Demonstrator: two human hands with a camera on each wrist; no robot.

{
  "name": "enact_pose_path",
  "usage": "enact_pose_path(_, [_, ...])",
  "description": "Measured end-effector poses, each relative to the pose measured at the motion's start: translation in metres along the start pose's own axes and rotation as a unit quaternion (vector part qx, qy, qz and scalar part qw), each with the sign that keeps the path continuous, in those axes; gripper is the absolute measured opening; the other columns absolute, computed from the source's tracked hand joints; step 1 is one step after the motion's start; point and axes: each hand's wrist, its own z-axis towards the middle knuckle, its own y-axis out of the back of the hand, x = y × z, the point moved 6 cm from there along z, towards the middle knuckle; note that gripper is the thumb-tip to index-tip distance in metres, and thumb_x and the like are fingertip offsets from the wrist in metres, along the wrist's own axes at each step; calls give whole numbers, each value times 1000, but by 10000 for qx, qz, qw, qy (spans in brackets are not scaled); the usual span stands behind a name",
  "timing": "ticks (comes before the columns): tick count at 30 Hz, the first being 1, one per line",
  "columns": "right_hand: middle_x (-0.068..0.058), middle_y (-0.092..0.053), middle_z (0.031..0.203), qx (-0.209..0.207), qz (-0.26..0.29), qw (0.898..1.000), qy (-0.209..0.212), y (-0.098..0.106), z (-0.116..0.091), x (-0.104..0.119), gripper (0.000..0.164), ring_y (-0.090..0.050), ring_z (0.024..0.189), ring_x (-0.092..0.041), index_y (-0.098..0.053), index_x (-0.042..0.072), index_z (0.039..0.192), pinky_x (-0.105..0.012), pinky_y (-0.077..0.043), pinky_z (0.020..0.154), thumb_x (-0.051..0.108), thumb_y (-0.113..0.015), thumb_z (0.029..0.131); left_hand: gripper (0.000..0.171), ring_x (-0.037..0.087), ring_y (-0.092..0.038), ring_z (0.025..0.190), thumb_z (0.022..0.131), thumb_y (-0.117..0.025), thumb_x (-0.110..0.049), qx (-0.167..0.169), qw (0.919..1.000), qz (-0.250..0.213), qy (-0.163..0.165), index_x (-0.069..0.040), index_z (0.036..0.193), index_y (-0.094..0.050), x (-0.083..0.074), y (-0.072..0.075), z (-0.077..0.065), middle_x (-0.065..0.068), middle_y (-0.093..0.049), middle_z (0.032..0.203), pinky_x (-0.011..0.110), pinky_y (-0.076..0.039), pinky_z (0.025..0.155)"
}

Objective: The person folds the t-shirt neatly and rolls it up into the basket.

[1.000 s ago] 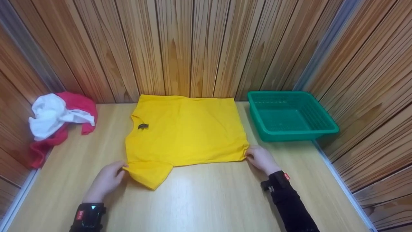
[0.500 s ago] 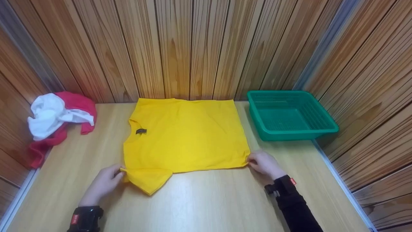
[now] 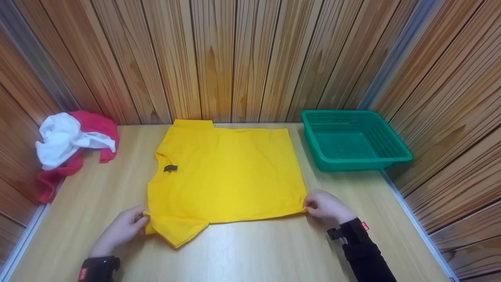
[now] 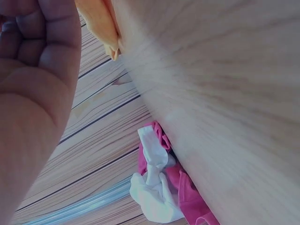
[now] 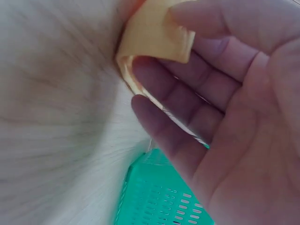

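Observation:
A yellow T-shirt (image 3: 235, 172) lies spread sideways on the table, its collar with a dark label to the left and its hem to the right. My left hand (image 3: 121, 229) pinches the shirt at the shoulder by the near sleeve, which is folded towards me. At the near hem corner my right hand (image 3: 328, 205) pinches the cloth between thumb and fingers. In the right wrist view the yellow cloth (image 5: 154, 35) curls between the thumb and fingers of that hand. The left wrist view shows curled fingers, but their grip point is out of frame.
A green plastic basket (image 3: 356, 160) stands at the back right, beside the shirt's hem. White cloth (image 3: 58, 137) and red cloth (image 3: 98, 129) lie heaped at the back left. Wood-panelled walls (image 3: 215, 58) border the table (image 3: 250, 254) behind and on both sides.
Both hands have drawn the T-shirt towards me, keeping their pinches. Its far edge has come away from the back wall, and the far sleeve now shows sticking out.

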Motion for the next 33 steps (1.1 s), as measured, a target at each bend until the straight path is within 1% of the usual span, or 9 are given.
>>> enact_pose_path(1, [5,-63,80,-21,-24,10000,40,0,0,0,8,-54,76,-16,-68,11,79,-39,-49,75,4,-71,81,10,23,-54,74,100,-53,-10,17,10000,19,-6,-3,104,-60,0,0,0,5,-58,79,35,-45,65])
enact_pose_path(3, [5,-61,80,-36,-14,9999,131,0,-1,2,8,-53,75,-15,-66,11,79,-38,-48,74,4,-70,80,10,23,-54,70,100,-53,-9,47,9997,137,-173,-2,104,-58,-1,-1,-1,5,-57,77,34,-44,63])
enact_pose_path(8, [8,-61,80,181,255,9995,-31,1,-5,0,5,-52,72,-12,-65,11,83,-35,-49,71,7,-68,81,12,25,-54,65,100,-53,-11,175,9990,191,-357,-1,105,-57,-3,-2,-4,6,-56,72,33,-43,59])
enact_pose_path(11, [10,-61,78,401,465,9978,-269,0,-6,-2,5,-52,70,-10,-66,13,84,-32,-47,68,8,-68,82,15,25,-54,67,101,-52,-15,319,9992,-6,-252,-1,106,-56,-3,-2,-6,6,-57,73,33,-44,62])
enact_pose_path(16, [12,-55,73,606,625,9948,-536,1,-6,-3,10,-49,66,-8,-62,17,80,-27,-42,62,8,-65,82,20,25,-55,67,103,-51,-17,519,9976,-388,-258,2,110,-54,-3,-1,-8,6,-57,75,33,-45,62])
enact_pose_path(22, [12,-51,70,570,581,9955,-492,3,-4,-3,9,-47,64,-7,-60,16,80,-27,-40,60,8,-65,82,25,25,-57,66,103,-50,-18,691,9953,-585,-338,4,115,-53,-2,-1,-7,7,-58,78,32,-47,61])
enact_pose_path(25, [12,-51,71,505,579,9964,-369,4,-4,-2,8,-47,65,-7,-60,14,81,-27,-41,61,7,-64,83,26,25,-57,68,103,-49,-18,629,9960,-572,-277,4,117,-53,-1,0,-5,7,-58,80,33,-47,63])
enact_pose_path(28, [12,-51,72,402,594,9970,-283,5,-3,-1,8,-47,65,-7,-60,13,81,-27,-41,62,7,-64,84,25,25,-56,68,103,-49,-17,439,9977,-420,-316,4,117,-53,-2,3,-2,7,-57,80,33,-47,63])
enact_pose_path(33, [12,-51,72,260,567,9976,-293,8,-2,-2,7,-48,66,-8,-61,13,82,-28,-42,63,7,-64,84,24,25,-56,70,103,-50,-17,142,9990,-293,-317,2,117,-53,-5,8,2,7,-56,83,33,-47,63])
